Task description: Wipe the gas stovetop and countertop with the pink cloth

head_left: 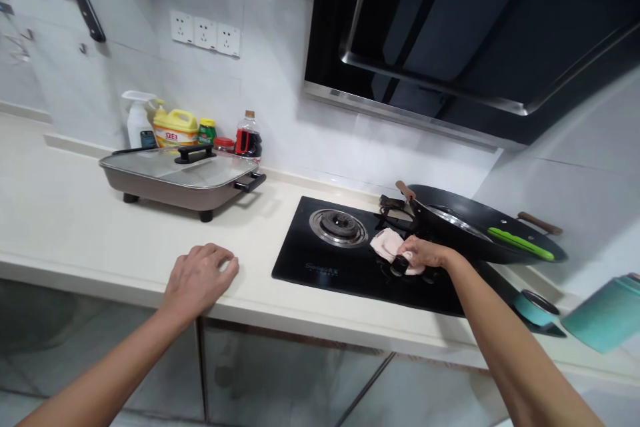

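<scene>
My right hand grips a pale pink cloth on the black glass gas stove. Part of the cloth is bunched under the fingers, beside a black control knob. Left of it sits the round burner, with no pan support on it. My left hand rests on the white countertop near its front edge, loosely bent, thumb apart from the fingers, holding nothing that I can see.
A black wok with a green-handled utensil stands over the stove's right side. Further right are a teal cup and a teal container. An electric pan and bottles stand left. The range hood overhangs.
</scene>
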`<act>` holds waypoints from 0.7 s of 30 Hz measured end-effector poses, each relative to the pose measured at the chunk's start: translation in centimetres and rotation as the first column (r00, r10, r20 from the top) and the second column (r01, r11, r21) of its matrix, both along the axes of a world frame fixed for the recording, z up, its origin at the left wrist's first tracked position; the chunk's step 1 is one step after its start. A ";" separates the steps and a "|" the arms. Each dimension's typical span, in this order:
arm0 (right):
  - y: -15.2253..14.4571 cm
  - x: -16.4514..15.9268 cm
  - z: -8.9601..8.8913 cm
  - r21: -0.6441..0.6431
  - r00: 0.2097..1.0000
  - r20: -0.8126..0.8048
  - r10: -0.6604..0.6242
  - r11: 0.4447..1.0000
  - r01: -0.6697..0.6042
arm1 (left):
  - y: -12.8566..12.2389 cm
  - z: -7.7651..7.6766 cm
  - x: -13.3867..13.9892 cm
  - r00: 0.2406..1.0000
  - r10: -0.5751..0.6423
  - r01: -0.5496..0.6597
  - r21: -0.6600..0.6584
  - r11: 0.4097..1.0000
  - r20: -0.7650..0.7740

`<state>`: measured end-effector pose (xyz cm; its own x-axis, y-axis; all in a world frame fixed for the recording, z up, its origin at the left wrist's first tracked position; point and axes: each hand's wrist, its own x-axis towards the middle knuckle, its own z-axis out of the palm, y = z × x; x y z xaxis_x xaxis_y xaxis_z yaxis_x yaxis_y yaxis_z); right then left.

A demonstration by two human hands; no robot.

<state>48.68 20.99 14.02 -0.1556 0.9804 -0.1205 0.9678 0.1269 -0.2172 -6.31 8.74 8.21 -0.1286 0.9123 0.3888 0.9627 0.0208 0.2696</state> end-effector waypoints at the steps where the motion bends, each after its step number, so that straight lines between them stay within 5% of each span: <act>1: 0.3 0.0 -0.3 -0.005 1.000 0.005 -0.004 1.000 0.004 | 0.1 0.0 -0.1 1.000 0.003 -0.003 -0.011 1.000 -0.005; 6: 1.6 1.2 -1.9 0.037 0.990 0.054 -0.128 0.991 0.127 | 0.4 0.0 -0.4 0.998 0.008 -0.010 -0.034 0.999 -0.054; 12: 1.5 2.9 -1.5 0.037 0.972 0.063 -0.226 0.974 0.224 | 0.3 0.1 -0.4 0.999 0.005 -0.007 -0.031 1.000 -0.052; 21: 0.6 0.2 -0.7 0.029 0.980 -0.079 -0.183 0.982 0.186 | 0.3 0.2 0.2 1.000 0.013 -0.013 -0.015 1.000 -0.010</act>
<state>48.85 21.59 13.34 0.0214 0.9966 -0.0798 0.9562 -0.0436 -0.2894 -6.16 9.00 8.39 -0.1366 0.9162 0.3767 0.9650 0.0370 0.2597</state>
